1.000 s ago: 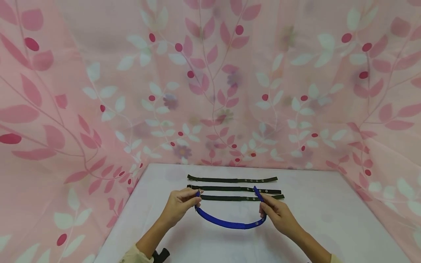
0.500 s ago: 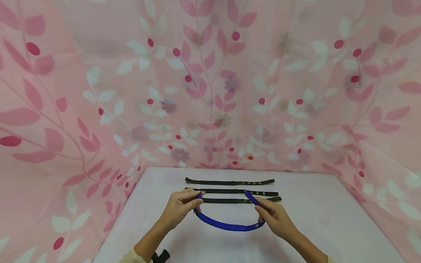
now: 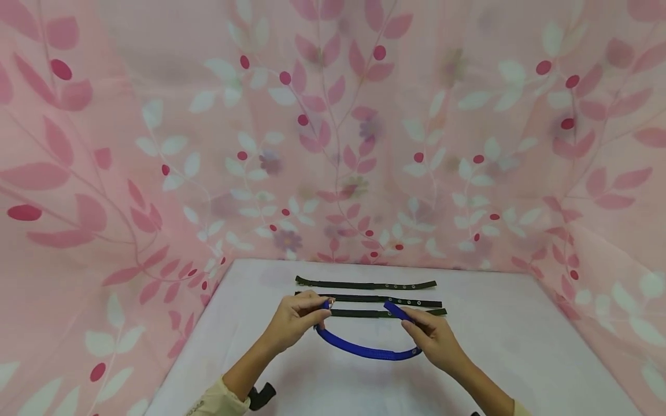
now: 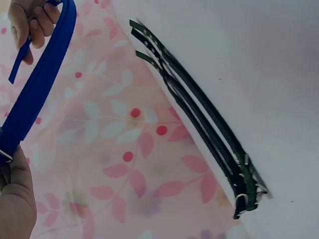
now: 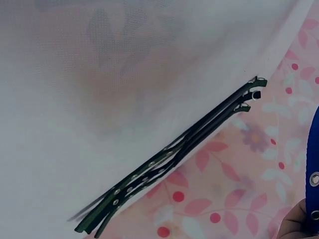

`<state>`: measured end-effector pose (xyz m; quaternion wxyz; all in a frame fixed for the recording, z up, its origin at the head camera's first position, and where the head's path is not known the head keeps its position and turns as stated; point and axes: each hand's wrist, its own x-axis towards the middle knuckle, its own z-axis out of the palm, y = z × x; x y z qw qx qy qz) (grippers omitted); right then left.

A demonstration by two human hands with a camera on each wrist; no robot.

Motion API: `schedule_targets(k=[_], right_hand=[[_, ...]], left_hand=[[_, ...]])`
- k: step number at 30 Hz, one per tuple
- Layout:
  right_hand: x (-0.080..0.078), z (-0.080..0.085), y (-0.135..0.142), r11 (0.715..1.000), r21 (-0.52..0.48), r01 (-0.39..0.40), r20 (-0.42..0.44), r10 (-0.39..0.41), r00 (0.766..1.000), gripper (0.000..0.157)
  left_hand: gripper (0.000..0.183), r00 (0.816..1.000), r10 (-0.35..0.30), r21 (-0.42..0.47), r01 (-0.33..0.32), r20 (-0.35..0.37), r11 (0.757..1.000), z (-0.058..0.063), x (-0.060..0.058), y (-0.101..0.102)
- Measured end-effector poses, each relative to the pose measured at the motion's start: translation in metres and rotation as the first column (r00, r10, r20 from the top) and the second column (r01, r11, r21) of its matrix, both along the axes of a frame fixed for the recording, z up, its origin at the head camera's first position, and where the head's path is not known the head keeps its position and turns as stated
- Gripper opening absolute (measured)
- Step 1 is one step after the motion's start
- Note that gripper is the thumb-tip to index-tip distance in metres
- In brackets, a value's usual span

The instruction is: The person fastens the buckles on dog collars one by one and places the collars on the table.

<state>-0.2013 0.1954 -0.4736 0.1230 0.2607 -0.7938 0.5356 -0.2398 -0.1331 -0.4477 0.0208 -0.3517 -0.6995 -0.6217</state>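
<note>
A blue collar (image 3: 364, 350) hangs in a shallow curve above the white table, held at both ends. My left hand (image 3: 293, 320) pinches its buckle end, where a metal buckle (image 4: 6, 156) shows in the left wrist view. At the other end, my right hand (image 3: 437, 340) grips the strap near its tip, which points up and left past the fingers. Metal eyelets (image 5: 314, 179) show on the blue strap in the right wrist view, where only a bit of the right hand appears. Behind the hands lie three dark collars, the nearest (image 3: 359, 314) partly hidden by the left hand.
The farther dark collars, a middle one (image 3: 354, 299) and a back one (image 3: 359, 285), lie roughly parallel on the white table (image 3: 499, 346). Pink leaf-patterned cloth (image 3: 333, 144) encloses the back and sides. A black object (image 3: 262, 396) shows by the left wrist.
My left hand has shifted a little to the right, bringing the hands closer together. The free tip of the blue collar has tilted over to the left.
</note>
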Motion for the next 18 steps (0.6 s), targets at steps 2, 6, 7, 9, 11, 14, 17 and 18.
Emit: schedule_targets(k=[2, 6, 7, 9, 11, 14, 17, 18], right_hand=[[0.001, -0.001, -0.001, 1.0, -0.007, -0.005, 0.002, 0.005, 1.0, 0.028], [0.0, -0.001, -0.004, 0.999, -0.006, -0.034, 0.006, 0.034, 0.999, 0.028], [-0.001, -0.001, -0.004, 0.999, -0.001, -0.033, 0.006, 0.033, 0.999, 0.028], [-0.001, -0.001, -0.005, 1.0, 0.002, -0.031, 0.01, 0.031, 0.999, 0.028], [-0.002, -0.002, -0.006, 1.0, 0.006, -0.024, -0.003, 0.024, 1.0, 0.028], [-0.003, -0.001, -0.008, 1.0, -0.003, -0.026, -0.014, 0.026, 1.0, 0.03], [-0.005, 0.0, -0.013, 0.999, -0.013, -0.034, -0.022, 0.034, 0.999, 0.03], [-0.005, 0.001, -0.015, 0.999, -0.018, -0.041, -0.013, 0.04, 0.999, 0.029]], left_hand=[[0.031, 1.0, 0.016, -0.007, -0.016, 0.018, 1.0, -0.003, -0.001, 0.0], [0.03, 0.996, 0.032, 0.009, -0.033, 0.079, 0.999, -0.006, -0.001, -0.002], [0.03, 0.996, 0.033, 0.012, -0.034, 0.087, 0.999, -0.006, 0.0, -0.003], [0.031, 0.996, 0.03, 0.012, -0.031, 0.087, 0.999, -0.002, 0.005, -0.002], [0.031, 0.997, 0.03, 0.004, -0.03, 0.069, 1.0, 0.003, 0.009, 0.0], [0.03, 0.999, 0.03, -0.014, -0.029, 0.038, 0.999, 0.01, 0.011, 0.004], [0.029, 0.999, 0.033, -0.019, -0.033, 0.039, 0.999, 0.011, 0.007, 0.007], [0.029, 0.999, 0.032, -0.018, -0.031, 0.042, 0.999, 0.011, 0.006, 0.007]])
